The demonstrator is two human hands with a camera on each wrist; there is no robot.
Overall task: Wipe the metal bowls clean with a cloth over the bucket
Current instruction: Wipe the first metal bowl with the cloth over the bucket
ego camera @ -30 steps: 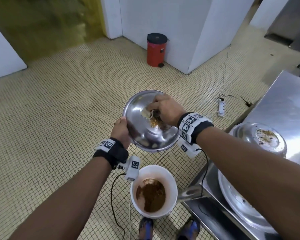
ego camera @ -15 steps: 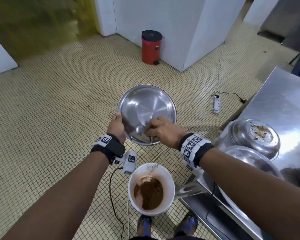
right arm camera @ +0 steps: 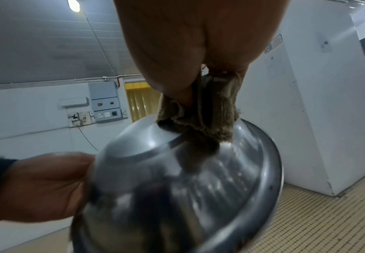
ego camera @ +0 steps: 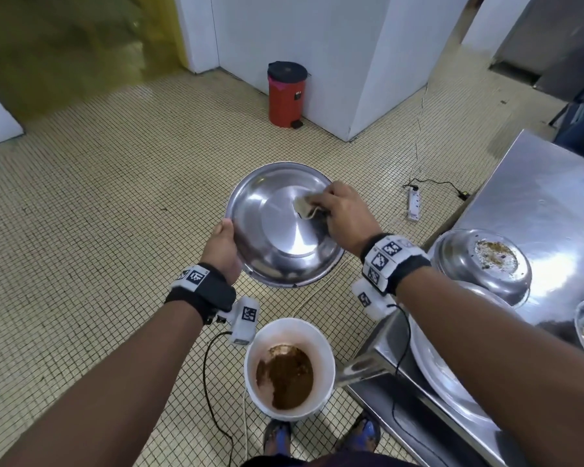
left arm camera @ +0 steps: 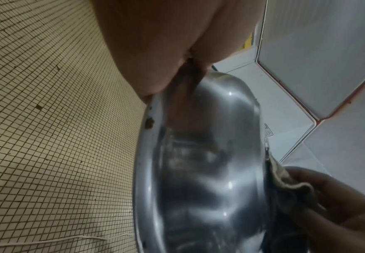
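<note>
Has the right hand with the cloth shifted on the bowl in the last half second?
Yes. The right hand and cloth went from the bowl's near rim up to its far right side, away from the bucket.

Place: a commercial kitchen's wash-up area, going by the fittings.
Floor: small beige mosaic tiles (ego camera: 91, 210) are running wall to wall.
Right side: a stainless steel counter (ego camera: 547, 203) is carrying soiled metal bowls (ego camera: 482, 264).
Far side: a red pedal bin (ego camera: 285, 96) is standing against white panelled walls (ego camera: 304, 45).
Far left: a yellow strip curtain (right arm camera: 141, 100) is hanging in a doorway.
Near: a white bucket (ego camera: 321, 338) is holding brown food scraps.
</note>
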